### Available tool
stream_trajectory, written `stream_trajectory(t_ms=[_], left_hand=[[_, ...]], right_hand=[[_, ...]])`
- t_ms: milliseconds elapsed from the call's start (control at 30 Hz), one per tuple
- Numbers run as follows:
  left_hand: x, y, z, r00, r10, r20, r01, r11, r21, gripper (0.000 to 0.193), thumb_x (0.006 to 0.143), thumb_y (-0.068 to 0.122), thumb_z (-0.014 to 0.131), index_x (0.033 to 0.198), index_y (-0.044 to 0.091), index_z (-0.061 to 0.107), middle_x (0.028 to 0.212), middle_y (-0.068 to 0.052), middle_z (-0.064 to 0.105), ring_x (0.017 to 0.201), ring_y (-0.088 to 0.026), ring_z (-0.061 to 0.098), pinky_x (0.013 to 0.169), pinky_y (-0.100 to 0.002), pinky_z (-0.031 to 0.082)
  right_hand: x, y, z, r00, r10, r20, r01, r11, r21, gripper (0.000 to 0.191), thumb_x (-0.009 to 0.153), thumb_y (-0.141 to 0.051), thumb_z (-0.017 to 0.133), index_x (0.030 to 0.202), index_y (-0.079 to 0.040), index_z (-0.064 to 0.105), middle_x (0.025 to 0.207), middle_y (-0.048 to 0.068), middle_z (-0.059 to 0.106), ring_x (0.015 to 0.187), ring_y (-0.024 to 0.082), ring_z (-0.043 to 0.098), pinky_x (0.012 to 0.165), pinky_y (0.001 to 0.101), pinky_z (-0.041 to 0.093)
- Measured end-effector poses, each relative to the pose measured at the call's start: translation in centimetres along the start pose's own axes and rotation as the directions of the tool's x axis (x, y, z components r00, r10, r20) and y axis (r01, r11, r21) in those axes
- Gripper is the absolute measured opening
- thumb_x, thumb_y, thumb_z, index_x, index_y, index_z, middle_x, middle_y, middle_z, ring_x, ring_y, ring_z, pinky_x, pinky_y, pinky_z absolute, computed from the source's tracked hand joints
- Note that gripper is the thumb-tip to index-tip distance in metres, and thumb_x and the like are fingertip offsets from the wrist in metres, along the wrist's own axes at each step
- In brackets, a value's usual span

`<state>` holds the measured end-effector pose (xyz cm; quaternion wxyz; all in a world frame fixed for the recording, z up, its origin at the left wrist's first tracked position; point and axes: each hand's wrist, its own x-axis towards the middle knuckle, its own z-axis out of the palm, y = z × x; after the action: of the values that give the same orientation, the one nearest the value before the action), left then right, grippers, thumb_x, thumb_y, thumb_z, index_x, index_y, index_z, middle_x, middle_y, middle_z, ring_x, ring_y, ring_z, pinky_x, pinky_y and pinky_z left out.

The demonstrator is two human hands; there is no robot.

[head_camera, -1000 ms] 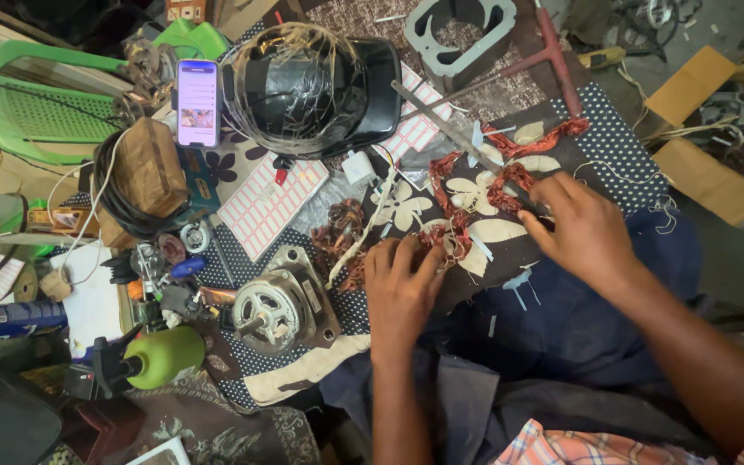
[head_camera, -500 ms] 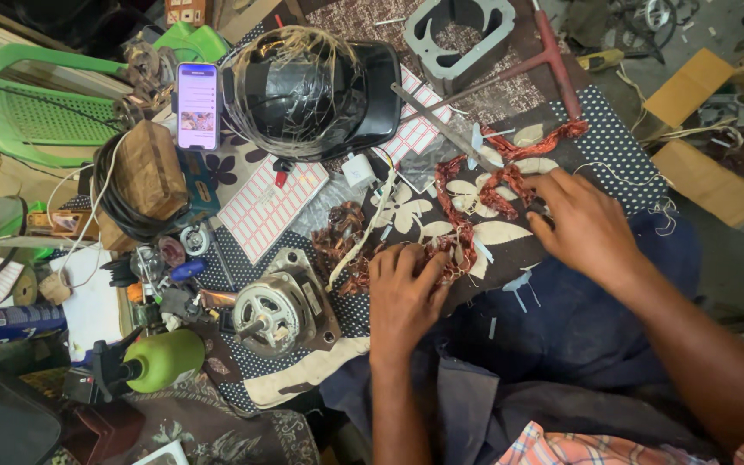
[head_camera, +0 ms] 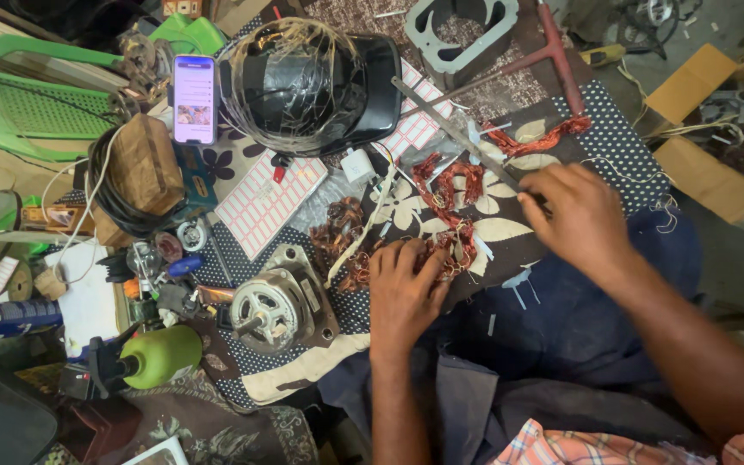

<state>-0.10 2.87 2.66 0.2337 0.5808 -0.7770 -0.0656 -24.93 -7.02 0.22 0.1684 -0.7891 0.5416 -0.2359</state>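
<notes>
Copper wire (head_camera: 445, 215) lies tangled on the flowered cloth (head_camera: 510, 228), right of the motor (head_camera: 277, 301); my left hand (head_camera: 402, 288) presses it flat, fingers spread, while my right hand (head_camera: 579, 215) pinches a metal strip (head_camera: 449, 125).

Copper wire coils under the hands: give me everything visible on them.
The copper wire coils are reddish-brown loops of thin, shiny wire, bent and tangled rather than neatly wound. They lie flat in a rough chain across the flowered cloth, with white slips poking out between loops. The left hand presses on the near end; the right hand rests beside the far loops, by a long metal strip. A looser clump lies to one side.
</notes>
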Motion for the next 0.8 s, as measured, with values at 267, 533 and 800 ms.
stream_trajectory(t_ms=[267,533,800], left_hand=[[0.2,0.4,-0.3,1.0,-0.021,-0.012,0.021,1.0,0.014,0.051,0.076,0.022,0.085,0.123,0.014,0.068,0.126,-0.013,0.061,0.119,-0.034,0.056,0.105,-0.051,0.041],[0.8,0.7,-0.6,0.995,-0.103,0.005,0.102,0.99,0.099,0.07,0.07,0.029,0.086,0.133,0.013,0.06,0.124,-0.01,0.063,0.115,-0.032,0.058,0.108,-0.054,0.037],[0.2,0.0,-0.1,0.988,-0.128,-0.081,0.134,0.988,0.076,0.069,0.068,0.028,0.088,0.129,0.01,0.062,0.123,-0.012,0.064,0.11,-0.032,0.06,0.101,-0.051,0.043]], right_hand=[[0.5,0.2,0.8,0.996,-0.093,-0.001,0.092,0.991,-0.1,0.022,0.081,-0.019,0.078,0.095,-0.006,0.066,0.093,0.011,0.063,0.088,0.033,0.066,0.075,0.0465,0.055],[0.4,0.7,1.0,0.991,0.118,-0.066,-0.093,0.95,0.297,0.017,0.097,-0.011,0.07,0.108,-0.002,0.059,0.085,0.014,0.067,0.072,0.03,0.069,0.066,0.0409,0.052],[-1.9,-0.4,2.0,0.972,0.172,-0.157,-0.011,0.706,0.708,0.033,0.106,0.002,0.054,0.139,0.0,0.055,0.093,0.004,0.064,0.073,0.007,0.057,0.067,0.0247,0.048]])
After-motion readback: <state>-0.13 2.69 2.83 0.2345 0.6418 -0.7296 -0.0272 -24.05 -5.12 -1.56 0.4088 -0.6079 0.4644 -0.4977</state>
